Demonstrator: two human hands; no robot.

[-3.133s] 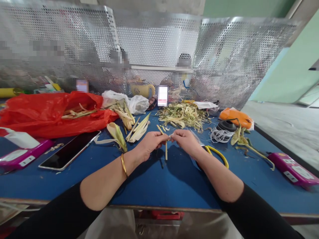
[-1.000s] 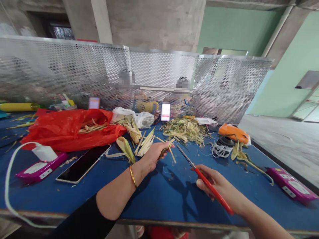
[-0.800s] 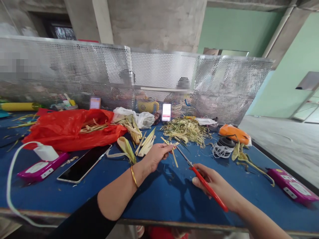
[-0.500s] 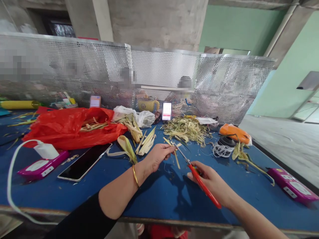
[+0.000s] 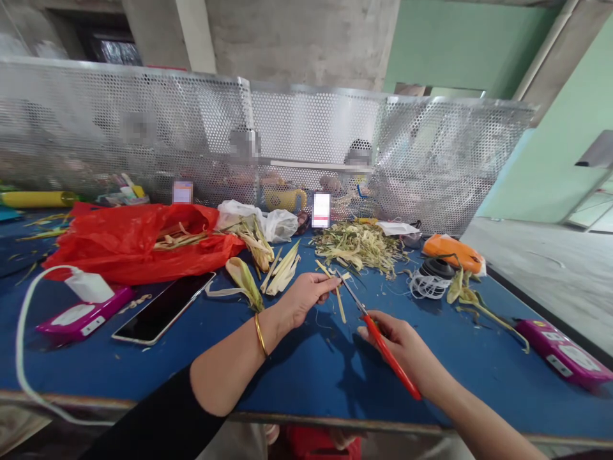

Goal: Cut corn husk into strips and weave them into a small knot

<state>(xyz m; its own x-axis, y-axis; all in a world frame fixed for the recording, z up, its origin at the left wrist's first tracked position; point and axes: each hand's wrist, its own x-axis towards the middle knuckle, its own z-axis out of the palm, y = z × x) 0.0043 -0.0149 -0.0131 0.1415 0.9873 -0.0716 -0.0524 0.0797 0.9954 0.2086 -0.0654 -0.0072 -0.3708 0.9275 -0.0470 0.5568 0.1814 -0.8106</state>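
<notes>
My left hand (image 5: 302, 297), with a gold bangle at the wrist, pinches narrow pale strips of corn husk (image 5: 340, 306) between thumb and fingers. Red-handled scissors (image 5: 391, 359) are gripped in my right hand (image 5: 407, 348), their blades pointing up and left to the left fingertips, close against the strips. Whether the blades are parted is too small to tell. Just beyond the hands lies a heap of shredded husk (image 5: 360, 246). Larger husk pieces (image 5: 283, 271) and a curled husk (image 5: 243, 281) rest on the blue table (image 5: 306, 380) left of my left hand.
At left are a red plastic bag (image 5: 110, 243) of husks, a phone (image 5: 165, 310) and a purple power strip (image 5: 71, 319) with a charger. String on a black spool (image 5: 433, 275), an orange packet (image 5: 453, 251) and another purple strip (image 5: 560, 351) are at right. A perforated metal screen (image 5: 316, 128) stands behind.
My left hand and the scissor tips have shifted slightly right and up in the picture. Both hands keep their hold, and the view itself has moved a little.
</notes>
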